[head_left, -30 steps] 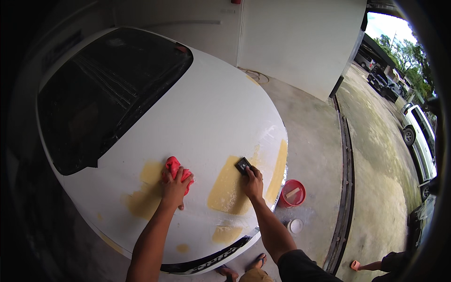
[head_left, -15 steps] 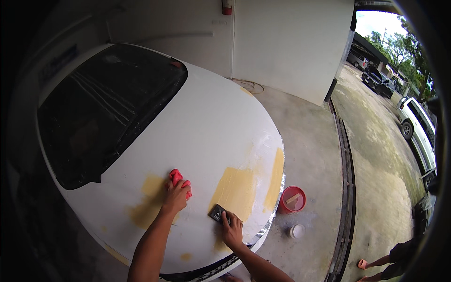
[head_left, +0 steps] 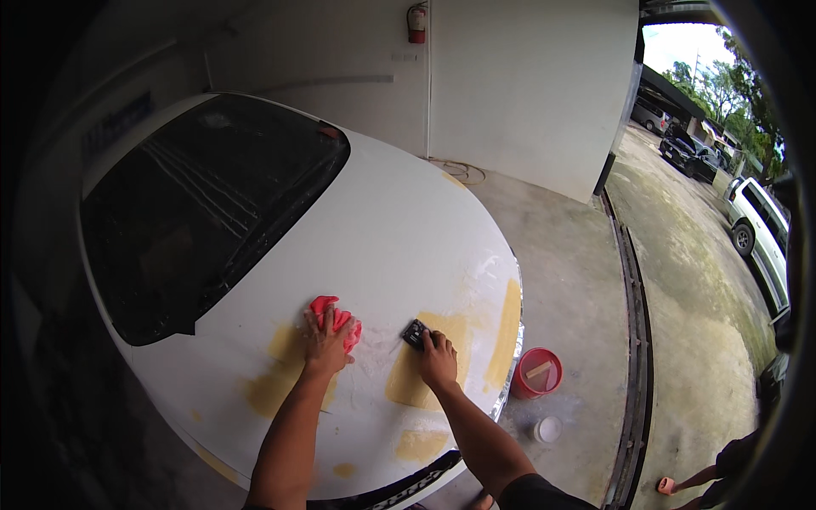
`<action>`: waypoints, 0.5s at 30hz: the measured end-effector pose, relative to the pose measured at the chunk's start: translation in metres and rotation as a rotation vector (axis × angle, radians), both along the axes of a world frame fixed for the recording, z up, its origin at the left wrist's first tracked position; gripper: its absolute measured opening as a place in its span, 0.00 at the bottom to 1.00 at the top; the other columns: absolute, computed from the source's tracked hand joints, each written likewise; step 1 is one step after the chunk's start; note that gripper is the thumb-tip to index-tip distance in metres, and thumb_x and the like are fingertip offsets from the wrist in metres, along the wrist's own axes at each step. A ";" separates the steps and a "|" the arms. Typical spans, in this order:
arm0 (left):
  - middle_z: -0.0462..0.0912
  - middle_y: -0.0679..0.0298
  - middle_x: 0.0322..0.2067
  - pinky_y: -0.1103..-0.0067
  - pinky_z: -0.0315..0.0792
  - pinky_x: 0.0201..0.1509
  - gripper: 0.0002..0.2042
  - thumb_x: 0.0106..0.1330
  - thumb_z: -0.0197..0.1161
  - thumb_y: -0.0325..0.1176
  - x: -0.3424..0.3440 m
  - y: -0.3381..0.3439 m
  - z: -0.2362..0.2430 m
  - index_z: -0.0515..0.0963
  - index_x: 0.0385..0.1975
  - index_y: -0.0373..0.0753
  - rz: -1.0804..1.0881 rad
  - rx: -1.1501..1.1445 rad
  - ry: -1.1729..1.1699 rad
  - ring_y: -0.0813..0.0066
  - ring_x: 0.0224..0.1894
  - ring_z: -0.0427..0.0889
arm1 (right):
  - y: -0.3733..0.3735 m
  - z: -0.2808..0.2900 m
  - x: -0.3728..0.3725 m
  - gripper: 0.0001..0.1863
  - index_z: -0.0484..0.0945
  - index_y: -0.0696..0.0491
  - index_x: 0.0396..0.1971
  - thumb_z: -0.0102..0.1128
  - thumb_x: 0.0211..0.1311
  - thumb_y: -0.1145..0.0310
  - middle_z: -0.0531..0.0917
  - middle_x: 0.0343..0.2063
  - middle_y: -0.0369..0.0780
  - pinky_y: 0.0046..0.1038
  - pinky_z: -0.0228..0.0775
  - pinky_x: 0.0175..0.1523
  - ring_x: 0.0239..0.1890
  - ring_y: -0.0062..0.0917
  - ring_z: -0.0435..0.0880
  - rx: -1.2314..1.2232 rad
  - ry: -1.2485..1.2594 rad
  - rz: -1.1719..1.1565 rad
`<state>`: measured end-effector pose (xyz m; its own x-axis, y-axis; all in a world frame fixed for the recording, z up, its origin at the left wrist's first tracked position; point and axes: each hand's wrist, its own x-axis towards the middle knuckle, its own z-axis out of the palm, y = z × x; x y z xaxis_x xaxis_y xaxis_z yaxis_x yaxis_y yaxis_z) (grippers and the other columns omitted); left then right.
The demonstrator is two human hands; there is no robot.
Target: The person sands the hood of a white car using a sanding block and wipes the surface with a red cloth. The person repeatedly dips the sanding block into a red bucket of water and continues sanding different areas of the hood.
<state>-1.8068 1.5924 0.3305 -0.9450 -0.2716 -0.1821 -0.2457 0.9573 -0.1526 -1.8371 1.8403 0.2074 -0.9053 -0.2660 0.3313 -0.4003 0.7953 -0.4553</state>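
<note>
A white car's hood spreads in front of me, with tan filler patches on it. My left hand presses a crumpled red cloth onto the hood, its fingers over the cloth, beside the left tan patch. In my right hand is a black sanding block, gripped from its right side. The block lies against the upper left edge of the middle tan patch. The block's underside is hidden.
Right of the car, a red bucket with a stick-like piece in it and a white tub stand on the concrete floor. A metal floor track runs beyond them. Another person's hand shows at lower right. A hose lies by the wall.
My right hand has pushed the sanding block away from me, up the middle patch. My left hand has spread further over the red cloth. The view has shifted slightly.
</note>
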 end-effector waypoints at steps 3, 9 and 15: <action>0.30 0.51 0.81 0.38 0.54 0.76 0.61 0.44 0.83 0.58 0.030 -0.028 -0.017 0.48 0.79 0.67 0.107 0.096 0.144 0.22 0.77 0.37 | -0.002 -0.002 0.012 0.31 0.70 0.51 0.70 0.54 0.65 0.71 0.74 0.62 0.46 0.49 0.64 0.68 0.63 0.45 0.74 -0.065 0.031 0.000; 0.21 0.38 0.77 0.37 0.52 0.76 0.73 0.31 0.88 0.60 0.048 -0.019 -0.032 0.41 0.80 0.64 0.007 0.121 0.082 0.22 0.77 0.43 | 0.022 0.002 -0.003 0.34 0.72 0.46 0.70 0.59 0.60 0.72 0.74 0.64 0.43 0.44 0.64 0.70 0.65 0.42 0.74 0.006 0.066 0.199; 0.30 0.45 0.80 0.38 0.73 0.62 0.76 0.29 0.90 0.55 0.032 -0.007 -0.022 0.37 0.79 0.73 0.168 0.116 -0.067 0.15 0.75 0.44 | 0.005 0.000 0.033 0.29 0.73 0.47 0.68 0.55 0.66 0.70 0.74 0.62 0.47 0.46 0.63 0.71 0.66 0.44 0.72 -0.037 0.074 0.155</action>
